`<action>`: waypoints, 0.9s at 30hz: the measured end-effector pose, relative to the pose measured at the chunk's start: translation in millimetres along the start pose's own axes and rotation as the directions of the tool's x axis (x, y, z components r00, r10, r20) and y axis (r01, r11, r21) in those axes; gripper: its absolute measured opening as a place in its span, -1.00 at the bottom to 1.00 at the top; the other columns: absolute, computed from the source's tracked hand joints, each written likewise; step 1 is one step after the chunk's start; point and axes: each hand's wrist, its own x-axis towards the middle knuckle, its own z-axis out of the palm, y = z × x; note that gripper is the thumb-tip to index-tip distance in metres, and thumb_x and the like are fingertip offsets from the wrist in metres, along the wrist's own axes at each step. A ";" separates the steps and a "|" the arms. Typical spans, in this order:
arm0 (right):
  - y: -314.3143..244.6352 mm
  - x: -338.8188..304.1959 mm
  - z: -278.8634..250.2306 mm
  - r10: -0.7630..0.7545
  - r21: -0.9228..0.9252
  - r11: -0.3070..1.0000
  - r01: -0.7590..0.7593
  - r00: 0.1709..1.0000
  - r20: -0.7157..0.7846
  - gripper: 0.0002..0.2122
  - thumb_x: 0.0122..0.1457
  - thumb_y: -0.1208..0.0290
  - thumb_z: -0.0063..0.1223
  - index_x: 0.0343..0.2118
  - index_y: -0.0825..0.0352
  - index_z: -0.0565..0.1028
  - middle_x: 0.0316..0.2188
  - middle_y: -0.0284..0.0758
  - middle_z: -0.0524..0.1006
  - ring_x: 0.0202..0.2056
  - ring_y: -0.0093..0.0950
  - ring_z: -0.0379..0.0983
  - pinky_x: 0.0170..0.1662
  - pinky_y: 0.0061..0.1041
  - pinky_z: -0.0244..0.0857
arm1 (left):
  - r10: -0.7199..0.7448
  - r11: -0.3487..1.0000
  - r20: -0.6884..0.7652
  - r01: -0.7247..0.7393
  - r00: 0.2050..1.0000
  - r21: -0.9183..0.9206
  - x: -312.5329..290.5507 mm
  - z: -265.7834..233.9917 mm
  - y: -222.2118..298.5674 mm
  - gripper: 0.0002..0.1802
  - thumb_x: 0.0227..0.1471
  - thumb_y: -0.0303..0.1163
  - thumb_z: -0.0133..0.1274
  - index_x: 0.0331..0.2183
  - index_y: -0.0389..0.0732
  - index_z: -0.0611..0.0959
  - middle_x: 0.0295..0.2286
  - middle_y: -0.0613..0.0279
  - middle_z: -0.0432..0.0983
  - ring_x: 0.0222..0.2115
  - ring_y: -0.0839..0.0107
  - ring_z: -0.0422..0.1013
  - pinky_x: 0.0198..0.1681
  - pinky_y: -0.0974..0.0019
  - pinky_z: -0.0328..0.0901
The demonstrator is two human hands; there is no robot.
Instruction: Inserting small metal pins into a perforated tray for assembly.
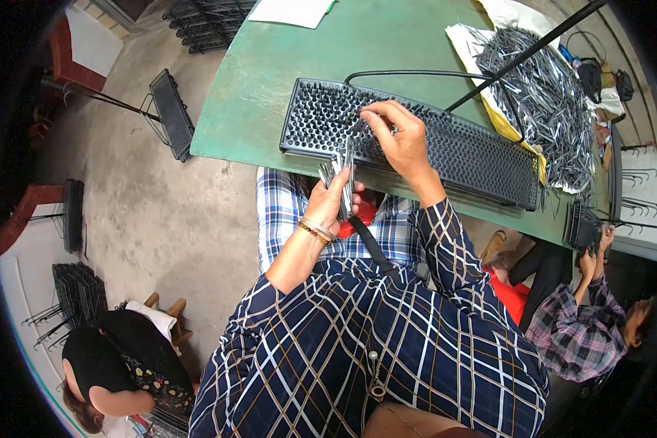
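Note:
A long black board [482, 157] full of small holes lies along the near edge of the green table. Short dark pieces stand thickly in its left part; its right part shows bare holes. Below the board's near edge, my left hand [327, 203] is closed around a bundle of thin grey strips [348, 155], their ends pointing up. My right hand [405, 142] hovers over the left-middle of the board, thumb and fingertips pinched together. Whatever they hold is too small to make out. A black rod frame [416, 72] with a long bar reaches over the board.
A large heap of grey strips [540, 80] rests on a white and yellow sack at the table's right. White paper [292, 11] lies at the far edge. Similar boards [171, 113] stand on the floor. Two people, one right [580, 332], one lower left [131, 358], sit nearby.

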 end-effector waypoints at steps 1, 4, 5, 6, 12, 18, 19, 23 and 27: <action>2.0 -0.1 -1.9 0.044 0.005 0.999 -0.044 0.999 -0.025 -0.92 0.07 0.54 0.09 -0.37 0.41 0.53 -0.49 -0.31 0.52 -0.50 -0.58 0.44 -0.46 -0.62 0.29 | 0.004 1.000 -0.006 -0.004 1.000 0.016 0.4 0.7 -0.2 -0.77 0.07 -0.18 0.05 -0.32 -0.11 0.49 -0.55 0.26 0.49 -0.68 0.53 0.37 -0.69 0.48 0.29; 12.4 -3.0 -0.8 0.131 0.070 0.989 -0.127 0.990 -0.057 -0.90 0.09 0.50 0.09 -0.36 0.41 0.53 -0.49 -0.38 0.52 -0.53 -0.67 0.41 -0.48 -0.70 0.29 | 0.001 1.000 -0.008 -0.001 1.000 0.028 0.4 0.1 -0.6 -0.78 0.07 -0.18 0.04 -0.32 -0.10 0.50 -0.56 0.27 0.49 -0.68 0.53 0.37 -0.70 0.49 0.27; 16.2 -5.0 -0.3 0.172 0.092 0.982 -0.164 0.982 -0.082 -0.89 0.10 0.49 0.09 -0.35 0.41 0.53 -0.49 -0.40 0.52 -0.53 -0.68 0.41 -0.48 -0.70 0.30 | -0.005 1.000 -0.005 0.005 1.000 0.026 0.2 -0.5 -0.7 -0.78 0.07 -0.18 0.04 -0.32 -0.10 0.50 -0.56 0.27 0.49 -0.68 0.53 0.37 -0.70 0.49 0.27; 16.2 -5.3 1.0 0.212 0.117 0.973 -0.200 0.972 -0.103 -0.88 0.11 0.47 0.08 -0.34 0.41 0.53 -0.49 -0.42 0.52 -0.53 -0.69 0.40 -0.48 -0.71 0.30 | -0.004 1.000 -0.008 0.004 1.000 0.024 0.0 -2.5 -0.9 -0.78 0.07 -0.18 0.04 -0.32 -0.10 0.50 -0.56 0.27 0.49 -0.68 0.53 0.37 -0.70 0.49 0.27; 4.8 -6.9 -0.5 0.411 0.350 0.861 -0.368 0.910 -0.053 -0.86 0.13 0.43 0.08 -0.33 0.40 0.54 -0.56 -0.45 0.50 -0.58 -0.73 0.36 -0.53 -0.73 0.25 | -0.003 1.000 -0.007 0.003 1.000 0.014 -0.8 -2.5 -1.3 -0.77 0.07 -0.18 0.03 -0.30 -0.10 0.49 -0.57 0.27 0.48 -0.67 0.53 0.36 -0.70 0.48 0.27; 2.5 -14.8 -7.6 0.535 0.303 0.749 -0.589 0.808 0.248 -0.82 0.08 0.34 0.15 -0.38 0.38 0.54 -0.62 -0.50 0.47 -0.64 -0.75 0.32 -0.59 -0.76 0.16 | -0.051 0.994 0.020 0.053 0.998 -0.094 4.1 -4.6 2.5 -0.74 0.05 -0.14 0.05 -0.30 -0.10 0.47 -0.52 0.21 0.52 -0.66 0.50 0.39 -0.69 0.46 0.29; 3.2 -16.3 -5.1 0.556 0.294 0.740 -0.605 0.796 0.238 -0.80 0.07 0.32 0.17 -0.39 0.37 0.54 -0.63 -0.51 0.47 -0.65 -0.75 0.31 -0.61 -0.77 0.15 | -0.054 0.995 0.018 0.055 0.998 -0.085 3.9 -4.8 3.2 -0.74 0.05 -0.14 0.06 -0.31 -0.10 0.47 -0.51 0.21 0.53 -0.66 0.50 0.39 -0.69 0.47 0.29; 2.0 -18.1 -2.8 0.585 0.290 0.726 -0.623 0.782 0.217 -0.81 0.07 0.33 0.16 -0.40 0.38 0.54 -0.63 -0.51 0.47 -0.64 -0.75 0.32 -0.61 -0.77 0.14 | -0.033 0.998 -0.012 0.033 0.999 -0.048 1.3 0.4 4.5 -0.75 0.05 -0.16 0.06 -0.30 -0.10 0.48 -0.50 0.22 0.53 -0.65 0.50 0.40 -0.69 0.49 0.29; 5.5 -21.1 1.8 0.574 0.304 0.721 -0.622 0.783 0.240 -0.82 0.08 0.33 0.15 -0.42 0.37 0.54 -0.62 -0.51 0.47 -0.65 -0.76 0.28 -0.60 -0.77 0.12 | -0.024 1.000 0.012 0.024 1.000 -0.010 2.3 1.6 4.2 -0.77 0.05 -0.21 0.07 -0.29 -0.11 0.49 -0.50 0.23 0.53 -0.64 0.51 0.40 -0.69 0.49 0.29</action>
